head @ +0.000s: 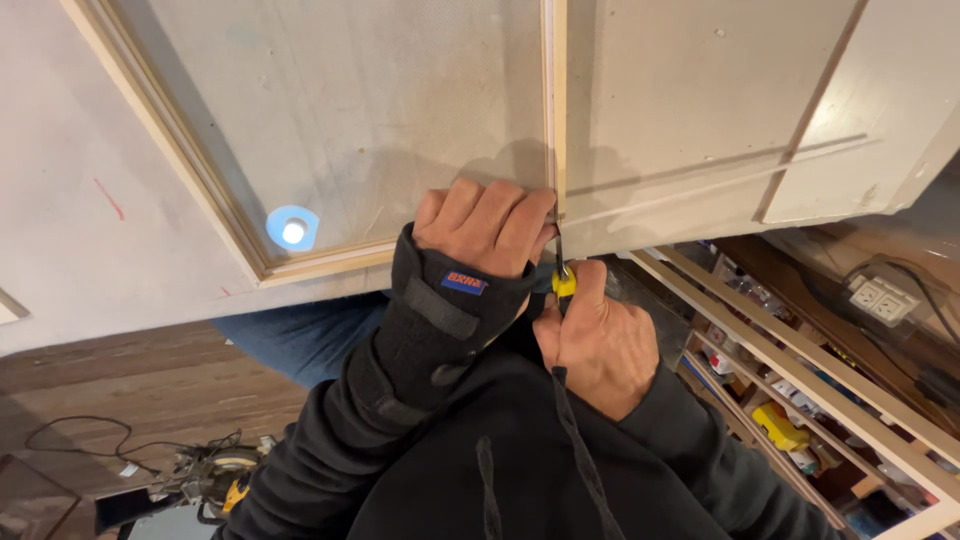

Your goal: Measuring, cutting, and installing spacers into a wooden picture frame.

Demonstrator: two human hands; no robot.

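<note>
Pressing pale panel point(350, 110) above wood floor point(150, 380): left hand point(485, 228).

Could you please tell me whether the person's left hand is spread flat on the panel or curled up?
Curled. The left hand, in a black wrist brace, has its fingers folded under at the panel's lower edge, knuckles showing.

Black hooded sweatshirt, long sleeves point(690, 430) to both wrists, two braided black drawcords point(585, 455) hanging at the chest. Left hand point(487, 228) in a black wrist brace point(440, 315): wide straps, small red-and-blue label patch. Right hand point(600, 340) bare. Blue jeans point(300, 335) below.
</note>
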